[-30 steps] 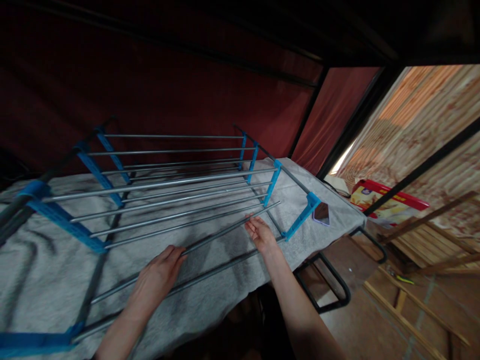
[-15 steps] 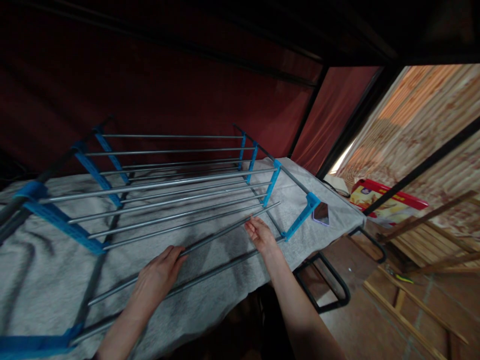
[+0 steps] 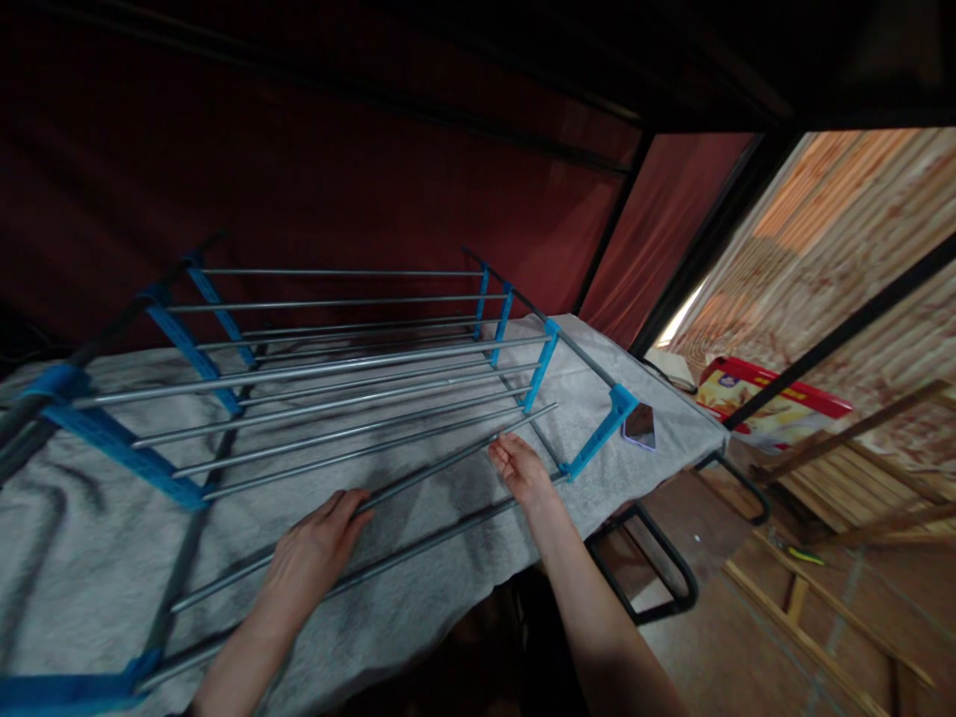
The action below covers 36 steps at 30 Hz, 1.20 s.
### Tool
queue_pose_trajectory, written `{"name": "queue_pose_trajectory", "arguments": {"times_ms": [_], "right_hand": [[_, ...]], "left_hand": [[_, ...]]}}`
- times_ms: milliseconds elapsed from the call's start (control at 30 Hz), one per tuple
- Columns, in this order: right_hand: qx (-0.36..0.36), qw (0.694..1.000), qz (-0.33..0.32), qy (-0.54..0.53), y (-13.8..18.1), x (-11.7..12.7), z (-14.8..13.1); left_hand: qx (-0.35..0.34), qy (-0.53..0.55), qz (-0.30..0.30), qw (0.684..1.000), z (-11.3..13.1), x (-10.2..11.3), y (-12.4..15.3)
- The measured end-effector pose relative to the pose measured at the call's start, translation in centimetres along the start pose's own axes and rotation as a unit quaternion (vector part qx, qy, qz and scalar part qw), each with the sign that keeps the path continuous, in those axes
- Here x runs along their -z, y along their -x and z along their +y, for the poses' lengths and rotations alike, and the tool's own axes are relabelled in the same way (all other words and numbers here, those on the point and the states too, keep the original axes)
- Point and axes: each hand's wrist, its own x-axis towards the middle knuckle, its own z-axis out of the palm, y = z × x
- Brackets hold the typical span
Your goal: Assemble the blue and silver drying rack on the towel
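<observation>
A grey metal rod (image 3: pixel 425 466) runs slantwise across the front of a rack with blue plastic brackets and metal bars. My left hand (image 3: pixel 318 548) is closed around the rod left of its middle. Farther right, the fingers of my right hand (image 3: pixel 519 466) pinch the same rod near its right end. That right end sticks up free past my fingers, beside a blue bracket (image 3: pixel 599 434). The rod's left end lies near the rack's dark side tube (image 3: pixel 179 568). Below it, the rack's front bottom bar (image 3: pixel 440 531) is partly hidden by my left forearm.
The rack lies on a grey cloth (image 3: pixel 463 607) covering a table. A phone (image 3: pixel 640 426) rests on the cloth at the right. Beyond are a red and yellow box (image 3: pixel 769 398), a black metal frame (image 3: pixel 664 573), pliers (image 3: pixel 796 550) and wooden frames (image 3: pixel 807 622) on the floor.
Almost nothing differs. The rod and both hands keep nearly the same place, with only a tiny shift of the rod's left end to the left.
</observation>
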Motion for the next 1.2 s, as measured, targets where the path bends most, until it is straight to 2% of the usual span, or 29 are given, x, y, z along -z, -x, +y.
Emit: {"name": "queue_pose_trajectory", "arguments": {"times_ms": [233,533,800,1200], "right_hand": [[-0.007,1.0,0.019,-0.003,0.2,-0.2,-0.1],[-0.011,1.0,0.002,0.015,0.5,-0.4,-0.4],[-0.008,1.0,0.001,0.026,0.4,-0.4,-0.3],[-0.02,1.0,0.02,0.012,-0.7,1.1,-0.9]], "left_hand": [[-0.019,0.019,0.015,1.0,0.0,-0.1,-0.1],[-0.017,0.021,0.013,1.0,-0.4,-0.5,0.0],[-0.005,0.039,0.013,0.999,-0.1,0.3,-0.1],[-0.021,0.006,0.032,0.999,-2.2,0.1,0.4]]}}
